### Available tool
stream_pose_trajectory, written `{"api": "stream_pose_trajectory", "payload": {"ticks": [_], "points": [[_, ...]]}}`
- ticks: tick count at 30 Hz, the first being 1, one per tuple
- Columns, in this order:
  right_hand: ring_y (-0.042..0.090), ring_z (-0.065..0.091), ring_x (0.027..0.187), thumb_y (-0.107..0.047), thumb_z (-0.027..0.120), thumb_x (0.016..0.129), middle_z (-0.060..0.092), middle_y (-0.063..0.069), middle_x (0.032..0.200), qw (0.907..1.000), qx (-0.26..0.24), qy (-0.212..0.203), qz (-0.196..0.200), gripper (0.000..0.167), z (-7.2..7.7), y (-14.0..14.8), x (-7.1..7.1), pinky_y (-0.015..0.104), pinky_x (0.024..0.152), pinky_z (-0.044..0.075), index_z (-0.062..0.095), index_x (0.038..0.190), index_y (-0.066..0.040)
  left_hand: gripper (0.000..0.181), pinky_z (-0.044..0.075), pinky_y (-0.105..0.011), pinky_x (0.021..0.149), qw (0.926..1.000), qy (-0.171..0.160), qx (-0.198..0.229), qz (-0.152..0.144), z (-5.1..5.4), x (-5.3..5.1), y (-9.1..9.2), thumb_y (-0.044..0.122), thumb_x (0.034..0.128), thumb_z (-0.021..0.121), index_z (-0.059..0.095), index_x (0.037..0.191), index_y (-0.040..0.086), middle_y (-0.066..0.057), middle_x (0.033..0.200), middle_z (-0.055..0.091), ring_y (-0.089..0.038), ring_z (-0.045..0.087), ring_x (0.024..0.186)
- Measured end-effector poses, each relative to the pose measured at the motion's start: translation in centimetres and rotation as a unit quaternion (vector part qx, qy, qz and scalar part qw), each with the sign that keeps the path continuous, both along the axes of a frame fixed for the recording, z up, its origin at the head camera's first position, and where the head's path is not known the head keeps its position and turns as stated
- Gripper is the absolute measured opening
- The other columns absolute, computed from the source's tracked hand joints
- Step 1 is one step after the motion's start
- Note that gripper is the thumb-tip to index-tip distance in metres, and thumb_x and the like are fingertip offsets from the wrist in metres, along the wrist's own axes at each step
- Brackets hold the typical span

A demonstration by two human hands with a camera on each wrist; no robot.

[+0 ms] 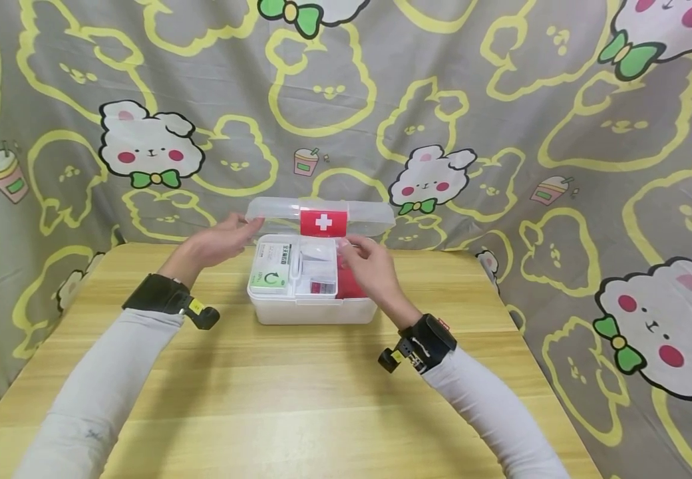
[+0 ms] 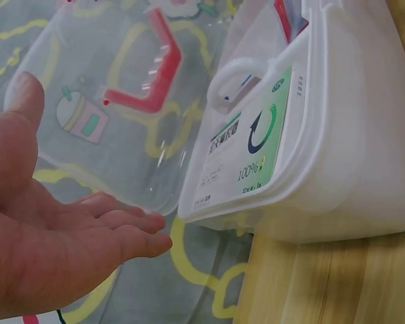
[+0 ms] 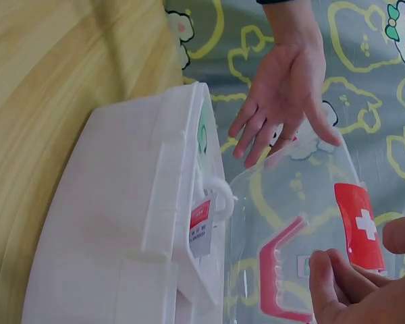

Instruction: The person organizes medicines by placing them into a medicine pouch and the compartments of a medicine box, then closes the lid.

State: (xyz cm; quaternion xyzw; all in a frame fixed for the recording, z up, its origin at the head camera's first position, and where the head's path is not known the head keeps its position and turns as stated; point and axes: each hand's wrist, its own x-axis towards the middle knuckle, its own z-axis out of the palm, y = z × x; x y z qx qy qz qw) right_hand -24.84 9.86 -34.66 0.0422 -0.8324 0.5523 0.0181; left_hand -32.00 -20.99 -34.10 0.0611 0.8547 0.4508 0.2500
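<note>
A white first aid box stands on the table with its clear lid raised at the back. The lid bears a red label with a white cross. My left hand is at the lid's left end, its fingers extended in the left wrist view; whether they touch it I cannot tell. Over the box's right part is my right hand, fingers loosely bent beside the lid, with a gap between thumb and fingertips. A green-and-white carton lies in the tray's left part.
Small clear packets sit in the tray's middle compartment, and something red lies at the right. A red handle shows on the lid. Behind the wooden table hangs a patterned curtain.
</note>
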Motion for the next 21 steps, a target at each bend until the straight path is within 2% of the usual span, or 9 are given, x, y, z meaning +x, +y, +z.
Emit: {"api": "stream_pose_trajectory", "payload": {"ticks": [5,8,12,15,18,21], "points": [[0.032,0.074,0.101,-0.038,0.064,0.099,0.076,0.014,0.111,0.9998,-0.005,-0.002,-0.018,0.043,-0.3,0.3,-0.3,0.043,0.092,0.058,0.064,0.131,-0.009,0.111,0.022,-0.066,0.12,0.9989,0.015,-0.044,-0.005,0.2,0.6,-0.2,0.082,0.0908,0.034,-0.001,0.158,0.0,-0.035,0.16,0.024,-0.054,0.027,0.147],[0.031,0.074,0.1,-0.037,0.066,0.098,0.077,0.01,0.108,0.9998,0.0,0.004,-0.022,0.039,-0.6,0.4,-0.2,0.039,0.089,0.059,0.068,0.127,-0.011,0.111,0.025,-0.066,0.119,0.9982,0.018,-0.057,-0.004,0.1,0.9,-0.3,0.079,0.0906,0.043,0.002,0.159,0.001,-0.033,0.161,0.024,-0.052,0.03,0.146],[0.029,0.07,0.092,-0.03,0.069,0.097,0.075,0.011,0.099,0.9991,-0.007,0.027,-0.032,0.025,-1.3,0.5,0.2,0.029,0.077,0.057,0.075,0.108,-0.009,0.11,0.025,-0.065,0.119,0.9991,0.014,-0.036,-0.02,-0.1,1.0,-0.3,0.063,0.092,0.061,0.002,0.16,0.0,-0.03,0.164,0.019,-0.05,0.024,0.15],[0.022,0.064,0.082,-0.023,0.07,0.096,0.073,0.011,0.089,0.9985,-0.012,0.042,-0.034,0.019,-1.8,0.4,0.7,0.024,0.068,0.05,0.076,0.097,-0.006,0.109,0.024,-0.065,0.119,0.9982,0.015,-0.032,-0.048,-0.1,1.0,-0.8,0.049,0.0922,0.069,0.0,0.16,-0.001,-0.029,0.166,0.015,-0.048,0.02,0.152],[0.021,0.063,0.08,-0.019,0.07,0.096,0.072,0.011,0.087,0.9987,-0.012,0.04,-0.029,0.016,-2.2,0.3,1.5,0.023,0.065,0.049,0.075,0.094,-0.004,0.101,0.023,-0.061,0.121,0.9967,0.008,-0.021,-0.078,0.0,1.1,-1.4,0.044,0.0974,0.064,0.0,0.16,-0.003,-0.028,0.167,0.013,-0.047,0.018,0.153],[0.026,0.067,0.078,-0.017,0.068,0.097,0.073,0.016,0.087,0.9994,-0.015,0.025,-0.021,0.016,-2.9,0.3,2.2,0.026,0.065,0.054,0.075,0.093,-0.003,0.095,0.024,-0.058,0.122,0.9956,0.002,-0.017,-0.093,0.0,1.4,-1.8,0.054,0.1012,0.052,0.005,0.16,-0.005,-0.028,0.167,0.014,-0.047,0.022,0.152]]}}
